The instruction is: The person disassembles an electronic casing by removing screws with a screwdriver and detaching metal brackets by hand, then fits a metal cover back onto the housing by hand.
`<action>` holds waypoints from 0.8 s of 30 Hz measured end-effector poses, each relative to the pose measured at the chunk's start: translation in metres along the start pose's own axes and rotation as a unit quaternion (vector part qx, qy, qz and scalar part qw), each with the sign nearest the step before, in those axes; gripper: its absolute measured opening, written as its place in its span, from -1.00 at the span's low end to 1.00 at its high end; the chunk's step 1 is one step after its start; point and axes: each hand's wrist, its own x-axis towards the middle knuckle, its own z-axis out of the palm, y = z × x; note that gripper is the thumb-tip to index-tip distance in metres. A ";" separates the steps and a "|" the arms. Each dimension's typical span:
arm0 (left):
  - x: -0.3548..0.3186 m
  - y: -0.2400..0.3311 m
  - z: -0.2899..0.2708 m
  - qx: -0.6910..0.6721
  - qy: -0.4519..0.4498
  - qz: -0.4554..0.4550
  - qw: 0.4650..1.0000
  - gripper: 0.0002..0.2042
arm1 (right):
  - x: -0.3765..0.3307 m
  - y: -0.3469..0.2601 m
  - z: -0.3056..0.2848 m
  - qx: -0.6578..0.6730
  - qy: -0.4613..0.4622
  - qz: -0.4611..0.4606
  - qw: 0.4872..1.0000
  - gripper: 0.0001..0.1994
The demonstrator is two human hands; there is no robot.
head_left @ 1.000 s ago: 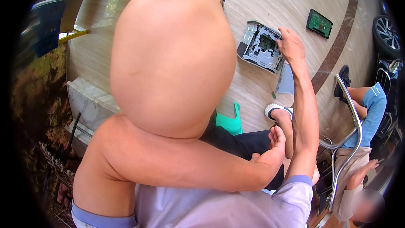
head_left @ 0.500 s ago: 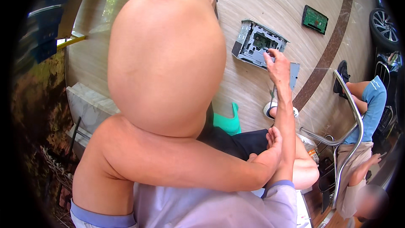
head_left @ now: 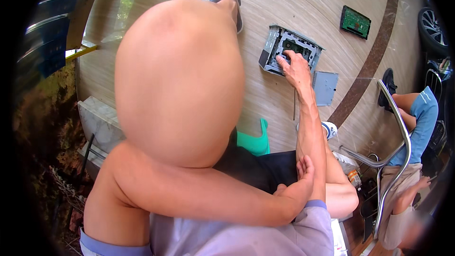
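My right hand [head_left: 297, 71] reaches out over an opened grey metal electronics case [head_left: 308, 50] on the floor. Its thumb and fingers are apart, at the case's near edge; I cannot tell whether they touch it. Inside the case, part of a dark circuit board shows. My left hand [head_left: 299, 187] lies against my right forearm near the elbow, fingers loosely stretched, holding nothing. A flat grey metal panel [head_left: 325, 88] lies just right of the case. Close to my right forearm a thin dark rod [head_left: 294, 105] shows; its kind is unclear.
A green circuit board [head_left: 355, 22] in a black frame lies at the far right. My raised bare knee [head_left: 177, 80] fills the left centre. A green plastic piece [head_left: 256, 143] is by my leg. At right stand a metal-tube chair [head_left: 402, 161] and another person in blue shorts [head_left: 423, 114].
My right hand has moved left across the case, uncovering more of the grey panel. My left hand has stayed on the forearm. My knee appears slightly further left.
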 end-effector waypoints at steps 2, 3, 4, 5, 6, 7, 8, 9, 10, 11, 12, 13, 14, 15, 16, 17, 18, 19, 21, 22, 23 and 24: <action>0.003 0.005 0.002 0.004 -0.006 0.005 1.000 -0.82 | 0.004 0.002 0.000 0.022 -0.006 -0.001 1.000 -0.57; 0.002 0.007 0.002 0.006 -0.008 0.007 1.000 -0.82 | 0.006 0.003 0.000 0.032 -0.012 0.001 0.999 -0.61; 0.004 0.009 0.004 0.009 -0.009 0.010 1.000 -0.82 | 0.007 0.003 0.000 0.053 -0.006 0.001 0.999 -0.62; 0.004 0.011 0.004 0.010 -0.009 0.013 1.000 -0.82 | 0.007 0.004 0.000 0.073 -0.001 0.001 0.997 -0.64; 0.004 0.014 0.005 0.013 -0.011 0.016 1.000 -0.82 | 0.008 0.004 0.000 0.094 0.010 0.002 0.995 -0.65; 0.005 0.016 0.006 0.016 -0.012 0.018 1.000 -0.82 | 0.008 0.004 0.000 0.094 0.013 0.004 0.995 -0.65; 0.005 0.018 0.006 0.018 -0.013 0.019 1.000 -0.83 | 0.008 0.003 0.000 0.095 0.020 0.007 0.995 -0.65; 0.006 0.021 0.007 0.020 -0.014 0.022 0.999 -0.83 | 0.007 0.003 0.000 0.095 0.021 0.013 0.995 -0.66; 0.006 0.023 0.007 0.020 -0.015 0.024 0.999 -0.83 | 0.007 0.003 0.001 0.095 0.026 0.011 0.995 -0.66; 0.006 0.026 0.007 0.022 -0.015 0.026 0.999 -0.83 | 0.007 0.002 0.001 0.094 0.026 0.013 0.995 -0.66; 0.007 0.028 0.008 0.024 -0.015 0.028 0.999 -0.83 | 0.006 0.002 0.001 0.092 0.026 0.018 0.995 -0.66; 0.007 0.031 0.008 0.027 -0.015 0.031 0.999 -0.83 | 0.006 0.002 0.001 0.095 0.027 0.015 0.995 -0.66; 0.007 0.033 0.009 0.031 -0.015 0.033 0.999 -0.83 | 0.006 0.002 0.001 0.096 0.028 0.015 0.995 -0.65; 0.008 0.036 0.011 0.032 -0.015 0.036 0.999 -0.83 | 0.006 0.001 0.001 0.095 0.032 0.020 0.995 -0.65; 0.008 0.039 0.012 0.036 -0.016 0.039 0.998 -0.83 | 0.006 0.001 0.000 0.099 0.029 0.020 0.994 -0.65; 0.008 0.042 0.014 0.039 -0.016 0.041 0.998 -0.83 | 0.005 0.001 0.000 0.101 0.029 0.023 0.994 -0.65; 0.009 0.045 0.016 0.043 -0.017 0.044 0.998 -0.83 | 0.005 0.000 -0.001 0.103 0.029 0.028 0.994 -0.65; 0.009 0.048 0.018 0.046 -0.018 0.048 0.998 -0.83 | 0.005 -0.001 -0.002 0.102 0.027 0.025 0.994 -0.65; 0.011 0.055 0.019 0.054 -0.018 0.056 0.997 -0.83 | 0.007 -0.002 -0.004 0.096 0.021 0.027 0.995 -0.65; 0.011 0.058 0.019 0.059 -0.019 0.060 0.996 -0.83 | 0.008 -0.002 -0.005 0.112 0.014 0.033 0.993 -0.64; 0.013 0.061 0.019 0.063 -0.021 0.064 0.996 -0.83 | 0.009 -0.003 -0.005 0.125 0.005 0.045 0.991 -0.64; 0.013 0.065 0.019 0.069 -0.021 0.068 0.995 -0.83 | 0.011 -0.003 -0.006 0.138 -0.005 0.056 0.989 -0.63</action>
